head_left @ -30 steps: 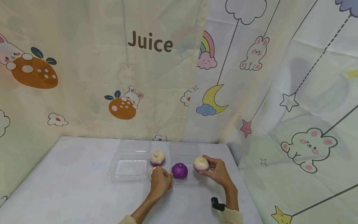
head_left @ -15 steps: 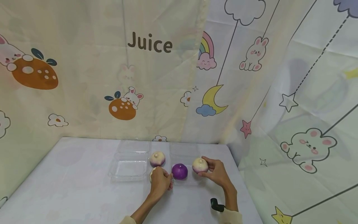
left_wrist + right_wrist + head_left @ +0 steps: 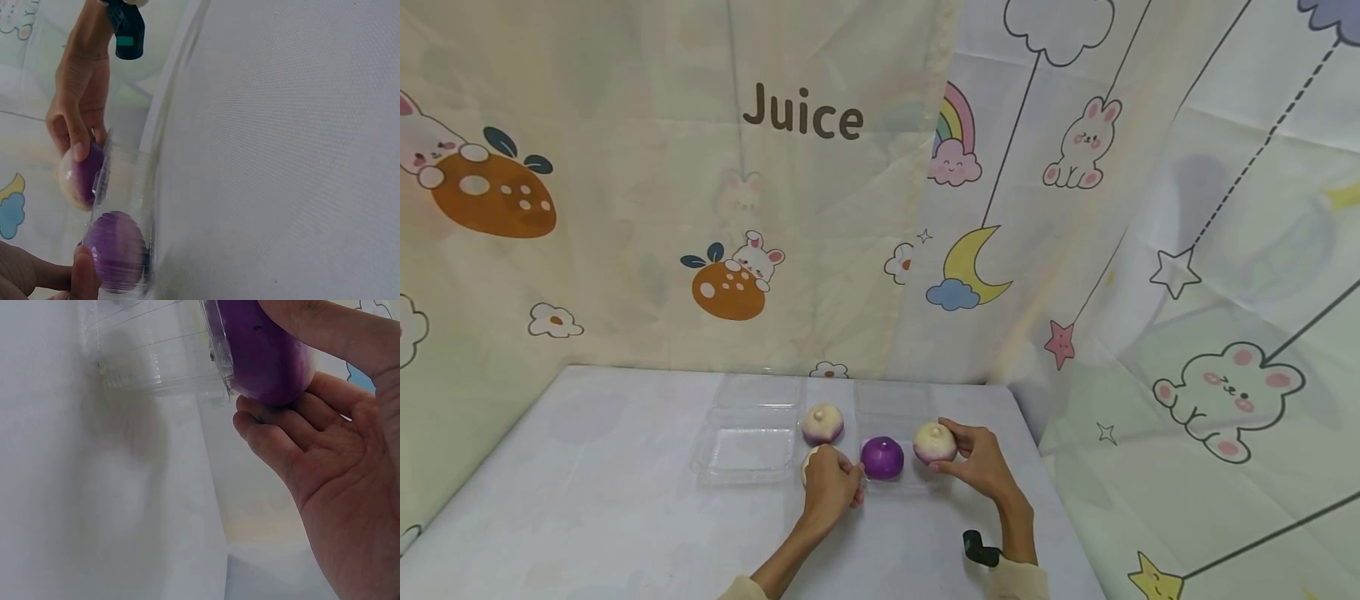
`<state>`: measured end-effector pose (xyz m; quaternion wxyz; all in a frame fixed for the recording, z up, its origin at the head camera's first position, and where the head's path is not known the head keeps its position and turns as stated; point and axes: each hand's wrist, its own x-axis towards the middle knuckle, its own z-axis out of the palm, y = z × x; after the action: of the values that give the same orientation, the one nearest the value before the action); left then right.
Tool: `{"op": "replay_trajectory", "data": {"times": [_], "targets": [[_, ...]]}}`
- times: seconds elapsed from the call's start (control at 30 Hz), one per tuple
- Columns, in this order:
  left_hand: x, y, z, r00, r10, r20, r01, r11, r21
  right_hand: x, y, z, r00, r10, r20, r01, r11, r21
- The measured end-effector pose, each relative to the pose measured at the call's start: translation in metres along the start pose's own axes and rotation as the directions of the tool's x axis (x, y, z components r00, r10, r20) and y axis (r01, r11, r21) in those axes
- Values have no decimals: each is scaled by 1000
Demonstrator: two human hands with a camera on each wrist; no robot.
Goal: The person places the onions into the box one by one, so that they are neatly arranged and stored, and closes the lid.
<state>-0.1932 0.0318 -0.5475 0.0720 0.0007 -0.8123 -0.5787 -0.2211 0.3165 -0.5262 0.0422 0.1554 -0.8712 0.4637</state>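
My right hand (image 3: 988,461) grips a white-and-purple, turnip-like vegetable (image 3: 935,443) between thumb and fingers, white knobbed side up. It is at the rim of the right clear plastic container (image 3: 128,181), over its right part. In the right wrist view its purple underside (image 3: 265,356) faces the container wall. A purple-topped one (image 3: 882,458) sits inside that container's left part. My left hand (image 3: 831,485) pinches the container's left edge, thumb against the wall in the left wrist view. Two more white-topped ones (image 3: 823,423) stand between the containers, the nearer partly hidden behind my left hand.
A second clear container (image 3: 748,450) with its lid folded back lies left on the white table (image 3: 587,517). The right container's lid (image 3: 895,400) also lies open towards the back. Printed curtains (image 3: 820,208) hang behind and at the right. A dark device (image 3: 981,548) is by my right wrist.
My right hand has moved slightly left with the turnip-like vegetable, nearer to the purple-topped one. My left hand has stayed at the container's edge.
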Motion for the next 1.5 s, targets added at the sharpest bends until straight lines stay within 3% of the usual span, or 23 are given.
{"op": "replay_trajectory", "data": {"times": [0.7,1.03,1.5], "targets": [[0,-3,2,1000,-9,-9,9,1000,-7,-1,1,7,998,53,-41,-55,997,-46],[0,-1,0,1000,11,5,-11,1000,-11,-2,1,11,999,-9,-49,6,998,-59],[1,-2,0,1000,-7,-2,7,1000,-14,-3,-1,17,998,29,-59,-33,997,-68]]}}
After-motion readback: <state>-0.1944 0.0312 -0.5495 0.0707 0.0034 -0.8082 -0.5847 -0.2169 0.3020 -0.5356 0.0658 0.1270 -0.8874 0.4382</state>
